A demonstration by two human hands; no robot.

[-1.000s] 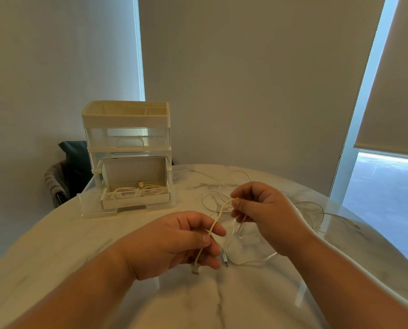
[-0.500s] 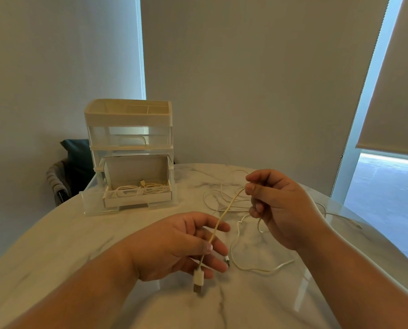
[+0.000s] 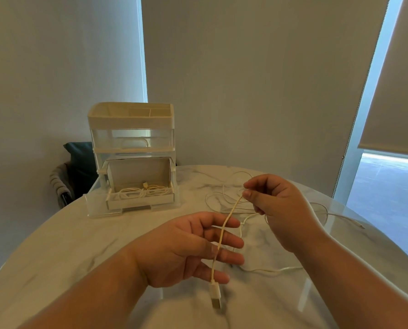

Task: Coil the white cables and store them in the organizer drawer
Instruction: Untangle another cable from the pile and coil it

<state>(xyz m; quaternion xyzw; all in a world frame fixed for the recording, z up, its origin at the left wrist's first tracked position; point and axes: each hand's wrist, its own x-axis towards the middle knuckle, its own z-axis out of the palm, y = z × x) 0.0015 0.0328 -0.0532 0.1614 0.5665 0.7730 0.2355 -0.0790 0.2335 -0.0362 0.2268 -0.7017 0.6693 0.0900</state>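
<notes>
Nearest the camera, a white USB plug (image 3: 215,297) hung just below the left hand (image 3: 186,248), over the white marble-patterned round table (image 3: 55,257). That hand's fingers (image 3: 230,242) were spread and nearly straight. The thin white cable (image 3: 232,210) ran up from the plug and slanted across the front of all four of them. Whether any finger pressed on it could not be told.

Higher and farther out, the right hand (image 3: 279,210) pinched the same cable between thumb and forefinger, with its other fingers curled in. Past the pinch, the rest of the cable trailed down behind that hand and lay on the table in loose loops, some reaching toward the far right edge.

At the back left of the table stood a clear-and-cream plastic desk organizer (image 3: 131,129). Its bottom drawer (image 3: 139,204) was pulled out toward the hands, and a coiled white cable (image 3: 143,192) lay inside it. This was well apart from the cable being handled.

Behind the organizer sat a dark cushioned chair (image 3: 79,162). Beige roller blinds (image 3: 400,91) hung at the far right.
</notes>
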